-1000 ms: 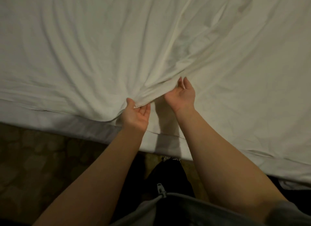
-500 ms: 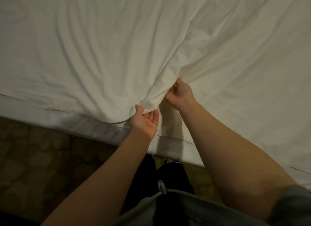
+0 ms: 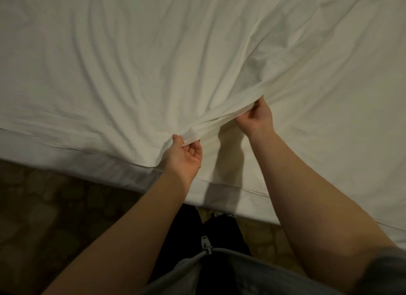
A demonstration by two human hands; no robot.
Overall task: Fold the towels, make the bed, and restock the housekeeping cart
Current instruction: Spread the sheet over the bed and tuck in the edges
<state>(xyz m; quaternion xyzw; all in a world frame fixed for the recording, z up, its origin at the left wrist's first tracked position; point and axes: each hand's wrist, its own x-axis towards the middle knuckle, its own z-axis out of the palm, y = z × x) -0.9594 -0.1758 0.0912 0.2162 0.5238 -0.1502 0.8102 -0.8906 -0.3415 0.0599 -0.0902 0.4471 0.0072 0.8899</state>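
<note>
As one sheet (image 3: 131, 64) drapes a bed (image 3: 66, 160), left hand (image 3: 183, 155), right hand (image 3: 256, 119) both pinching it

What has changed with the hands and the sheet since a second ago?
The right hand, whose fingers lay straight against the sheet a second ago, has curled round its lifted edge and drawn a little away from the left hand, stretching the edge between them. The left hand still pinches that edge; the sheet stays wrinkled.
</note>
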